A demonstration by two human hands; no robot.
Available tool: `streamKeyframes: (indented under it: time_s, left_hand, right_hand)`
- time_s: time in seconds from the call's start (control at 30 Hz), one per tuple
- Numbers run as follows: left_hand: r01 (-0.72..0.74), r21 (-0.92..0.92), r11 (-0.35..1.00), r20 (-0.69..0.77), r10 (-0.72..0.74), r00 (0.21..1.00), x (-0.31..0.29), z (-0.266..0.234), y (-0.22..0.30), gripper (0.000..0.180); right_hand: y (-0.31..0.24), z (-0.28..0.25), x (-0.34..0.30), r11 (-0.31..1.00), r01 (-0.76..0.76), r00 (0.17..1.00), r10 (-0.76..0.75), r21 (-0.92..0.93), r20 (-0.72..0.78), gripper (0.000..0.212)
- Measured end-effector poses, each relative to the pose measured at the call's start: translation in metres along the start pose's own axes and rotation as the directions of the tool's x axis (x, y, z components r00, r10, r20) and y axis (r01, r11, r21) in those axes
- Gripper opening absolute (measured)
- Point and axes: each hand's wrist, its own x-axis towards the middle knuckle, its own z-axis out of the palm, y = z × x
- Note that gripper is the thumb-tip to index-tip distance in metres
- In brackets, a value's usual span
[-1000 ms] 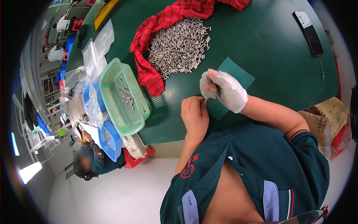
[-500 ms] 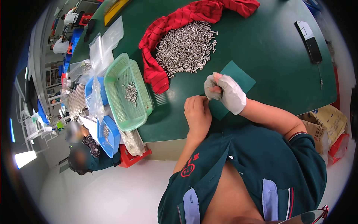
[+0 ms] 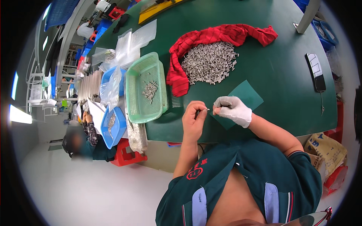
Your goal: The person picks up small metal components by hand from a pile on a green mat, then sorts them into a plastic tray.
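My bare left hand (image 3: pixel 193 120) pinches a tiny pale metal piece (image 3: pixel 207 109) between thumb and forefinger. Opposite it, my right hand (image 3: pixel 234 110), in a white glove with bare fingertips, has its fingers curled closed. Whatever it may hold is hidden. A small gap separates the two hands. Under the right hand lies a dark green square sheet (image 3: pixel 249 94) on the green table. Beyond the hands is a heap of small silvery metal cylinders (image 3: pixel 211 62), bordered on its left and far sides by a red checked cloth (image 3: pixel 178 71).
Left of the heap stands a light green basket (image 3: pixel 134 115) with some cylinders inside. Plastic bags (image 3: pixel 130 43) and a blue basket (image 3: pixel 120 130) are further left, near a seated person (image 3: pixel 88 141). A phone (image 3: pixel 316 73) lies at the right; a metal post (image 3: pixel 307 19) rises at the far right.
The view has shifted, so the table things sit lower and further right. My hands have drawn slightly apart, and the tiny piece now shows at my left fingertips. My right fingers have turned toward the left hand.
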Motion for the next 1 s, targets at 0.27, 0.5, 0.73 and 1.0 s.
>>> streamKeyframes:
  time_s: [0.27, 0.5, 0.73, 1.0]
  left_hand:
    - [-0.065, 0.111, 0.992, 0.086, 0.055, 0.995, 0.002, 0.005, 0.013, 0.008]
    - [-0.142, 0.178, 0.974, 0.151, 0.116, 0.982, 0.005, -0.001, 0.014, 0.008]
    - [-0.185, 0.240, 0.953, 0.096, 0.166, 0.981, 0.005, -0.009, 0.025, 0.009]
    - [-0.010, 0.829, 0.560, -0.329, 0.501, 0.801, 0.042, -0.101, 0.029, 0.006]
  right_hand:
    - [-0.001, 0.000, 0.001, 0.995, -0.021, 1.000, 0.023, -0.101, 0.017, 0.017]
    - [-0.001, 0.002, 0.004, 0.994, -0.002, 1.000, 0.005, -0.111, 0.027, 0.015]
    - [0.006, 0.002, 0.001, 0.987, 0.030, 0.999, -0.025, -0.159, 0.031, 0.011]
    - [0.006, 0.006, -0.002, 0.994, 0.048, 0.998, -0.051, -0.096, -0.033, 0.012]
